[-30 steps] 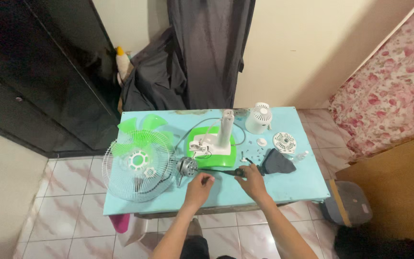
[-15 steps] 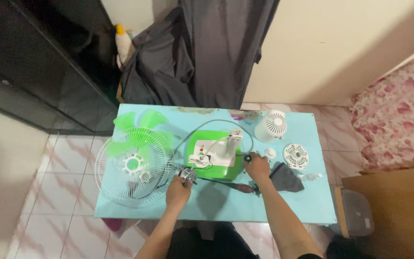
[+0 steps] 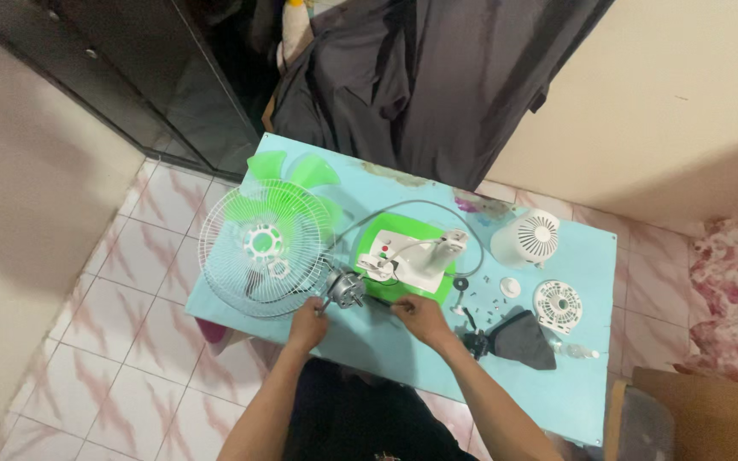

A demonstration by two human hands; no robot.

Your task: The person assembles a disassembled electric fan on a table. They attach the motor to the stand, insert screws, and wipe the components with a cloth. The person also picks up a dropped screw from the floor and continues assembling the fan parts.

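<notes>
- Lower centre of the frame: two bare forearms rise from the bottom edge toward a light blue table (image 3: 548,388).
- Left hand (image 3: 307,324): fingers curled, tips at the lower left edge of the fan motor (image 3: 346,288); whether they actually pinch it cannot be told.
- Right hand (image 3: 420,317): fingers bent over the dark shaft of a screwdriver (image 3: 383,301), which points left toward the motor.
- Fan motor: a small grey metal body lying on the table at centre frame, just above the left hand and up-left of the right hand, between the two.
- Right of the right hand: a dark grey cloth (image 3: 518,341) with a black part beside it, and small screws (image 3: 482,300) scattered above.
- Centre, beyond the motor: a green fan base (image 3: 386,232) carrying a white column (image 3: 437,256), with a grey cord looping above it.
- Left of centre: a white wire fan guard (image 3: 260,249) lying over green fan blades (image 3: 301,171).
- Upper right of the table: a small white fan housing (image 3: 525,238) and a round white grille (image 3: 557,305).
- Top of the frame: dark grey fabric (image 3: 437,77) hanging against the wall.
</notes>
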